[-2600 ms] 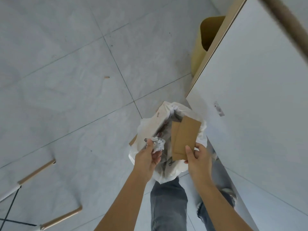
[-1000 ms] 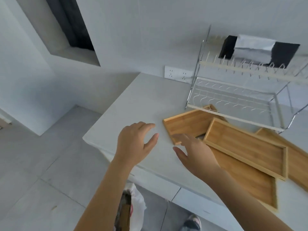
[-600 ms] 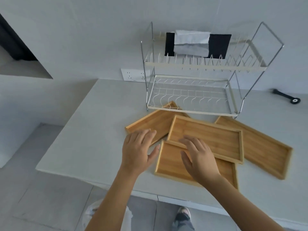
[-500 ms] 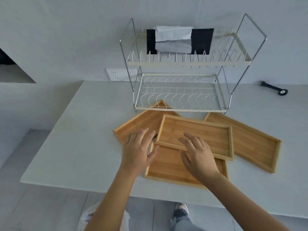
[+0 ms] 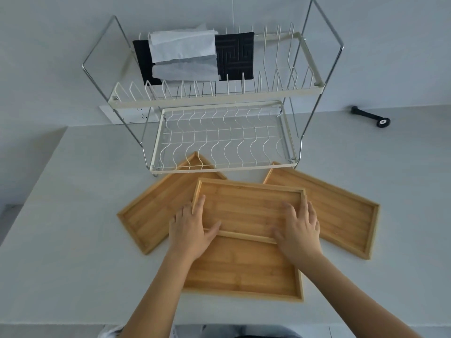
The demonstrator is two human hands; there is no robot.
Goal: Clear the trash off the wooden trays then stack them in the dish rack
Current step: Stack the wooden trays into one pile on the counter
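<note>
Both forearms run out of shot at the bottom edge. The top tray (image 5: 246,208) covers part of the front tray (image 5: 241,272). The left tray (image 5: 156,208) has 1 corner tucked under the dish rack (image 5: 219,132), whose frame clips the top edge.

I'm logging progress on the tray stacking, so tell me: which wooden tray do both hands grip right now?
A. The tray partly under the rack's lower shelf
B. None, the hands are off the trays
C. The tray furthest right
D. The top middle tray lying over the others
D: the left hand and right hand clasp the two short ends of the top middle tray, which overlaps the larger tray nearest the person.
</note>
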